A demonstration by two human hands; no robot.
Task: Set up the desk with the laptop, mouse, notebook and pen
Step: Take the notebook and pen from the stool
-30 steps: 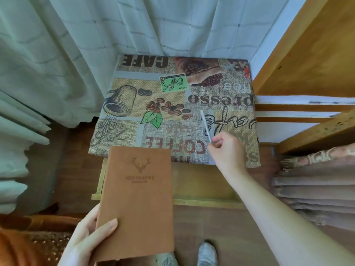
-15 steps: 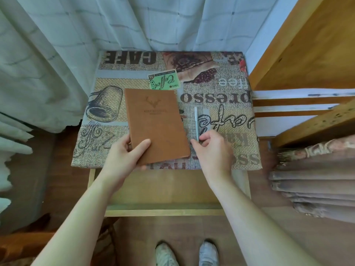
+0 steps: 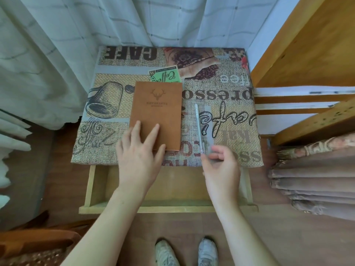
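A brown notebook (image 3: 157, 104) with a stamped deer head lies flat on the small desk, whose top is covered by a coffee-print cloth (image 3: 230, 112). My left hand (image 3: 138, 156) rests palm-down on the notebook's near end, fingers spread. A slim white pen (image 3: 197, 123) lies on the cloth just right of the notebook, parallel to it. My right hand (image 3: 221, 166) is blurred, its fingers apart right at the pen's near tip, and it holds nothing. No laptop or mouse is in view.
An open wooden drawer (image 3: 169, 208) sticks out below the desk's front edge. A wooden frame (image 3: 307, 54) and folded fabric (image 3: 317, 179) crowd the right side. Curtains (image 3: 57, 54) hang behind and to the left. A brown seat (image 3: 34, 240) is at bottom left.
The notebook went from my left hand onto the desk and now lies straight under my flat palm. The pen was laid down beside it and my right hand's fingers have come off it.
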